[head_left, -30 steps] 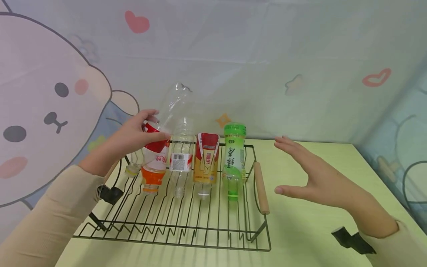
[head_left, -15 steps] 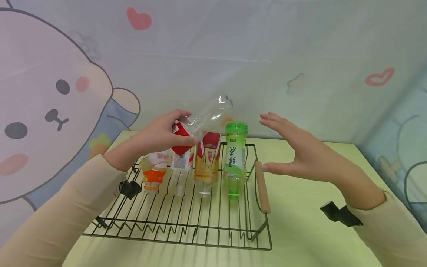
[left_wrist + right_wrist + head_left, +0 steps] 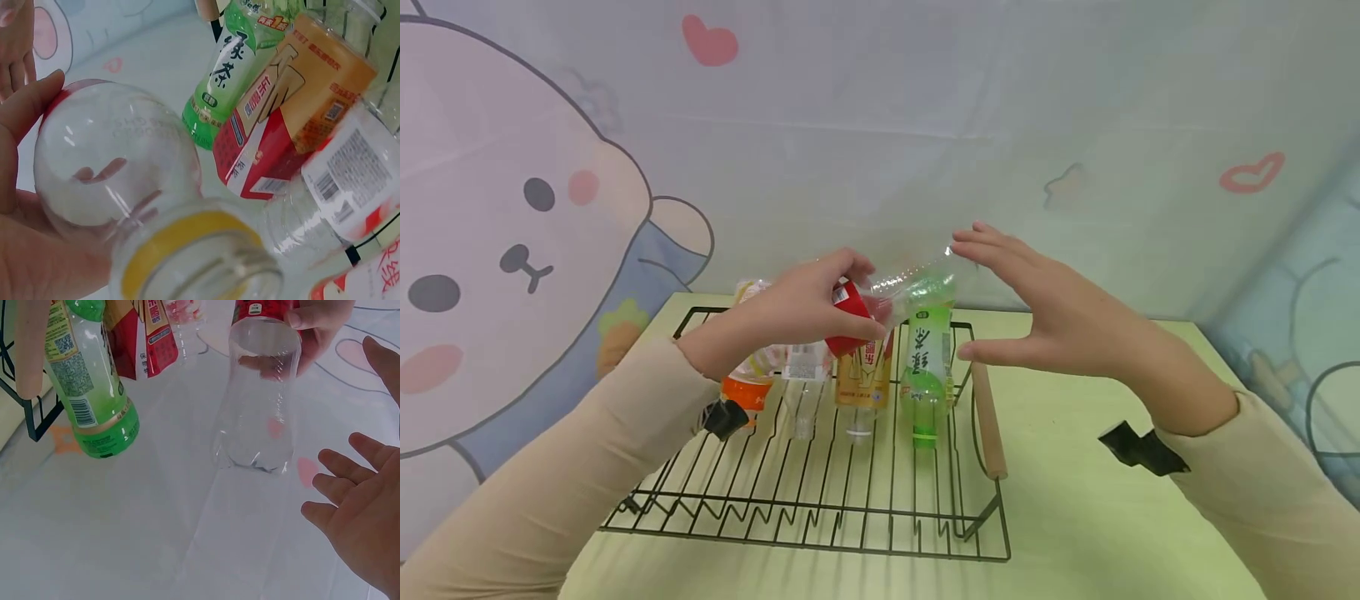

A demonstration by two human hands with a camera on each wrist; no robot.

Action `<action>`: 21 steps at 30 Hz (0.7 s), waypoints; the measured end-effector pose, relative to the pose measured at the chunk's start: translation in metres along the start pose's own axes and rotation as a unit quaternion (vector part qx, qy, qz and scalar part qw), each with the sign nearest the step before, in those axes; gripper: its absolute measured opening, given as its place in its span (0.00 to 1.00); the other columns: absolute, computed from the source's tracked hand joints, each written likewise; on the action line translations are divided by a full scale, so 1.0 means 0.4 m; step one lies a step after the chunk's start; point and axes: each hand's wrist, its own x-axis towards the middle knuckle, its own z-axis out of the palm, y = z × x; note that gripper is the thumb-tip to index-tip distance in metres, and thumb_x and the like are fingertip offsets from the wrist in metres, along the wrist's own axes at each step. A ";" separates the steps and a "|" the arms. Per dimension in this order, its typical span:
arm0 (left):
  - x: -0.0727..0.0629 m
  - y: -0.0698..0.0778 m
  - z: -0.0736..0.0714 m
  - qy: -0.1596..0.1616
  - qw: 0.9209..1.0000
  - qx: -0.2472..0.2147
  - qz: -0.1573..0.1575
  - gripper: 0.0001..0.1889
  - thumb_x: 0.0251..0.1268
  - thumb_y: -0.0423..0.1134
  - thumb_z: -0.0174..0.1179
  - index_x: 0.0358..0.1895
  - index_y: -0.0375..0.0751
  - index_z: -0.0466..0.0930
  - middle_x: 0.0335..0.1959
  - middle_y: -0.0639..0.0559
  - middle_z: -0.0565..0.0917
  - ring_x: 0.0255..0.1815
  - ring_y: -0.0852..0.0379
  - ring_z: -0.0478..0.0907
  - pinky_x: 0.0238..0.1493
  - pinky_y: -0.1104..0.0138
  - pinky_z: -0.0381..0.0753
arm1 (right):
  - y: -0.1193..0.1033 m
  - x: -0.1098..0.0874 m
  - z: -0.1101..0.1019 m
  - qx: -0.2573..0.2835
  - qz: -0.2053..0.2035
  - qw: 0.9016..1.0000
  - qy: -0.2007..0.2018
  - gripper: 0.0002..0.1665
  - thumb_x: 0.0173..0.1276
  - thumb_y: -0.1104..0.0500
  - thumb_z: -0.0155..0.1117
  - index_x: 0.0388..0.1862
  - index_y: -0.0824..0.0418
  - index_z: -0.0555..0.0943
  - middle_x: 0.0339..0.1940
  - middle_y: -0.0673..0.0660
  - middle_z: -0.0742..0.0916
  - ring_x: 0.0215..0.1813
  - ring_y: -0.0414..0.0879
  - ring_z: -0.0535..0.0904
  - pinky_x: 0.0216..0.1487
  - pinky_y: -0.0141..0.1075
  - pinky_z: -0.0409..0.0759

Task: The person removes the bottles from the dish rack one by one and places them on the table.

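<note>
Over the feed I see a pale green table (image 3: pixel 1090 483) before a cartoon backdrop (image 3: pixel 865 83), a wire rack (image 3: pixel 805 546) toward seven o'clock; along its twelve o'clock side stand, necks down, a green bottle (image 3: pixel 929 354), a gold-and-red bottle (image 3: pixel 861 387), a white-labelled bottle (image 3: pixel 807 363) and what looks like an orange-labelled bottle (image 3: pixel 747 390), partly hidden; above them the left hand (image 3: pixel 801 304) clasps a red-labelled clear bottle (image 3: pixel 891 302), base toward two o'clock, while the right hand (image 3: pixel 1060 312), fingers straight, is apart from it at three

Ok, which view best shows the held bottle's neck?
Left wrist: the bottle has its neck close up, yellow ring visible. In head, the left hand hides the neck; right wrist crops it out.
</note>
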 end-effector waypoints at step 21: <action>0.023 0.040 0.063 -0.111 0.992 0.027 0.052 0.35 0.54 0.48 0.69 0.65 0.43 0.66 0.53 0.52 0.74 0.49 0.53 0.73 0.42 0.67 0.80 | 0.011 0.002 0.062 0.013 -0.034 0.998 -0.045 0.43 0.59 0.49 0.73 0.70 0.58 0.67 0.71 0.54 0.70 0.77 0.54 0.54 0.70 0.54 0.61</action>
